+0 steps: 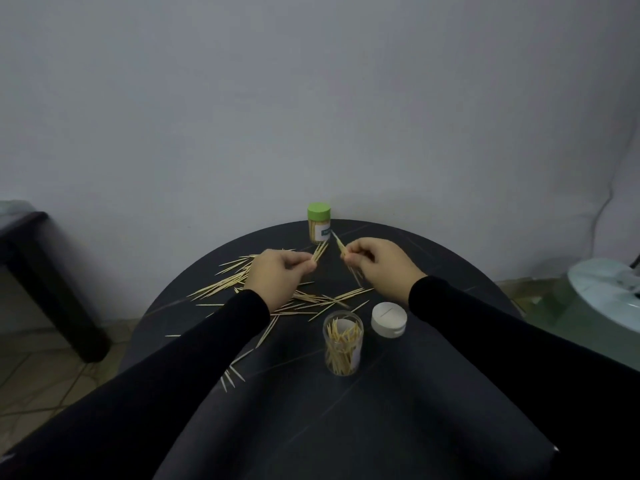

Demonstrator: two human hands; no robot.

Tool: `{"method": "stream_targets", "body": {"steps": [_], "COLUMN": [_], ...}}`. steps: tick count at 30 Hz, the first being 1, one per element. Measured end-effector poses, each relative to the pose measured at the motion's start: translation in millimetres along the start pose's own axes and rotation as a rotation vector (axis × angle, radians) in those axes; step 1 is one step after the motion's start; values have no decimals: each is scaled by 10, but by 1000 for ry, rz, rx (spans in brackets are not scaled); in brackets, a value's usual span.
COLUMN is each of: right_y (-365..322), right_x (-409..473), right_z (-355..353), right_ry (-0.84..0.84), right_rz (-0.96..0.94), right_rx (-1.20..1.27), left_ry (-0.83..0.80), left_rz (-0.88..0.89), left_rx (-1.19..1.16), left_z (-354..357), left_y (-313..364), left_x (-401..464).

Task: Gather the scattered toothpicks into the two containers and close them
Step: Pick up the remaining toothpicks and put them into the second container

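Nearest on the round black table (433, 393) stands the open clear container (343, 344), upright and partly filled with toothpicks leaning loosely inside; it sits close to the person, probably so each gathered bunch can be dropped in with a short reach. Its white lid (388, 319) lies just beside it to the right, off and out of the way until filling is done. Beyond these, the scattered toothpicks (304, 301) lie mostly left and centre, some running under the left forearm. Above them, the left hand (277, 275) pinches a small bunch of toothpicks (319, 251) at the fingertips, and the right hand (381, 268) grips another bunch (341, 247), the two bunches angled toward each other, likely to be squared up or joined before going in. Farthest, at the table's back edge, the green-lidded container (319, 223) stands closed and looks full, so one container seems finished while many toothpicks remain loose
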State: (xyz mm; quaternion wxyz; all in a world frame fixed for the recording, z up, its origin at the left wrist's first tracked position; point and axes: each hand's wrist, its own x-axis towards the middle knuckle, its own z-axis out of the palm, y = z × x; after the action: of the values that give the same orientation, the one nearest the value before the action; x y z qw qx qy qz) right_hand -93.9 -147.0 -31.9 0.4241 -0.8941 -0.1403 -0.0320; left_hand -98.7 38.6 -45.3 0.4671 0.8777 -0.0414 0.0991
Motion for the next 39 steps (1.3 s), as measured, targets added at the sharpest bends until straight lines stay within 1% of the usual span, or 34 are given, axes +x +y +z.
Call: {"method": "stream_targets", "body": {"steps": [2, 6, 9, 12, 16, 21, 24, 27, 28, 30, 31, 33, 36, 39], "right_y": [-53, -137, -138, -91, 16, 110, 146, 163, 159, 139, 145, 163, 176, 151], "right_x": [-55, -208, -333, -446, -550, -623, -617, -594, -592, -584, -572, -553, -530, -514], "right_z": [-10, -38, -2, 68, 106, 114, 65, -21, -49, -86, -91, -82, -73, -76], "right_ry": [24, 48, 13, -53, -130, -190, -233, -276, -301, -357, -380, -417, -448, -462], "right_rz": [-20, -62, -66, -60, -18, -1, -13, -64, -79, -98, -98, -78, -79, -81], "right_rx": [186, 430, 549, 533, 490, 283, 167, 116, 100, 41, -2, -90, -124, -146], "left_ry": [5, -50, -129, -198, -244, -296, -308, -211, -178, -133, -131, -165, -179, -126], "left_rz": [-21, -15, -69, -98, -92, -27, 41, 144, 213, 405, 500, 616, 713, 827], "left_rx": [-170, -435, -536, -574, -589, -544, -482, -300, -192, 54, 158, 301, 416, 468], "left_z": [-11, -45, -27, 35, 64, 47, 32, 2, -14, -47, -51, -45, -30, -20], "left_y": [81, 217, 238, 167, 41, -83, -144, -191, -207, -220, -227, -223, -210, -201], "left_x": [-77, -266, -408, -536, -651, -737, -766, -751, -746, -736, -729, -717, -713, -711]}}
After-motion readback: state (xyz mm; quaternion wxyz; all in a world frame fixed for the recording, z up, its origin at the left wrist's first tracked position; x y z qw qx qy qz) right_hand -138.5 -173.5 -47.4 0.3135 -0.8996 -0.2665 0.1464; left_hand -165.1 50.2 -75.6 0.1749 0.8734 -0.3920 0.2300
